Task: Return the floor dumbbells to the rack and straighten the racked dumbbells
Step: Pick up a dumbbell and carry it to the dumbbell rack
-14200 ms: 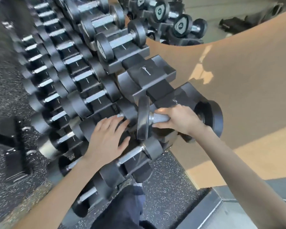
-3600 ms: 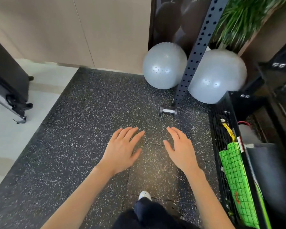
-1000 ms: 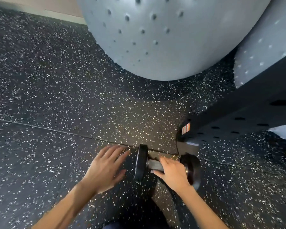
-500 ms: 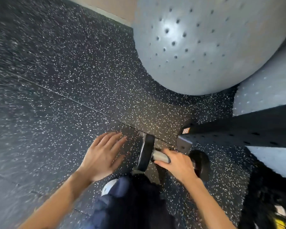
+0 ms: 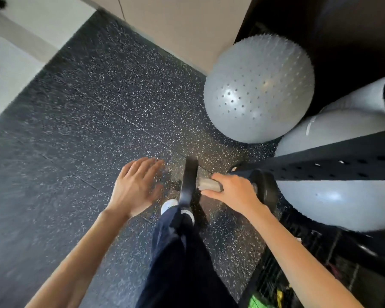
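Note:
A small black dumbbell (image 5: 188, 182) with a silver handle hangs above the speckled rubber floor. My right hand (image 5: 233, 193) grips its handle between the two round heads; the right head (image 5: 266, 188) shows partly behind my knuckles. My left hand (image 5: 135, 186) hovers to the left of the dumbbell with fingers spread and relaxed, holding nothing and touching nothing. The dumbbell rack is out of view.
Two grey exercise balls (image 5: 259, 90) (image 5: 342, 194) sit at the right against a beige wall. A black perforated steel upright (image 5: 333, 161) crosses just beyond the dumbbell. My dark trouser leg and white shoe (image 5: 168, 204) are below. A wire basket (image 5: 273, 292) stands at lower right.
The dumbbell has come up off the floor in my right hand. The view has pulled back and higher, so the balls look smaller. My left hand stays open beside it.

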Motion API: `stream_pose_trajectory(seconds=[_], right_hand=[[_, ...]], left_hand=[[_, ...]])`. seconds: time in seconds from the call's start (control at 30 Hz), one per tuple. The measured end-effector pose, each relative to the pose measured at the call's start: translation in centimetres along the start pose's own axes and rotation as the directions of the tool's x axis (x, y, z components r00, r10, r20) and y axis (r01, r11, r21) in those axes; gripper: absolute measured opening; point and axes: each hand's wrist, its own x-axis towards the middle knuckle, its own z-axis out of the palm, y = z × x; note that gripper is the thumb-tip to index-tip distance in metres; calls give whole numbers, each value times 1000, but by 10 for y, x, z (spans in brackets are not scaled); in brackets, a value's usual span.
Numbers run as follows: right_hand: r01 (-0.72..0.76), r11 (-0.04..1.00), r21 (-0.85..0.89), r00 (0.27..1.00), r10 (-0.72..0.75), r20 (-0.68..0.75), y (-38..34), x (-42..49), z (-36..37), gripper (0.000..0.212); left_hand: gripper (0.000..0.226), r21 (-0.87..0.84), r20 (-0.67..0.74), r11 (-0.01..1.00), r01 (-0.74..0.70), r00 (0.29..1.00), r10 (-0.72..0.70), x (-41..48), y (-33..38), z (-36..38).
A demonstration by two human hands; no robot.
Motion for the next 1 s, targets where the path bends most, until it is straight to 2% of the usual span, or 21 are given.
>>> stream_pose_trajectory(seconds=[0.2, 0.33, 0.43, 0.67, 0.87, 1.0], right_hand=[[116, 992, 41, 993, -116, 9, -39, -24, -28, 38], [196, 980, 47, 978, -199, 68, -65, -21, -28, 38], [276, 961, -15, 956, -273, 107, -90, -15, -26, 41], [488, 868, -88, 863, -465, 196, -161, -5, -14, 40], [610, 764, -210, 782, -537, 317, -237, -6, 11, 45], [679, 707, -199, 710, -563, 423, -299, -12, 30, 42]], left_hand=[[65, -14, -98, 996, 84, 992, -85, -59, 9, -33], [60, -53, -163, 971, 234, 957, -239, -103, 16, -30], [59, -65, -178, 934, 351, 917, -357, -136, 12, -24], [57, -170, -202, 797, 579, 771, -603, -222, 1, 0], [57, -253, -211, 663, 704, 629, -748, -296, -11, 21], [59, -298, -201, 560, 773, 523, -828, -350, -29, 23]])
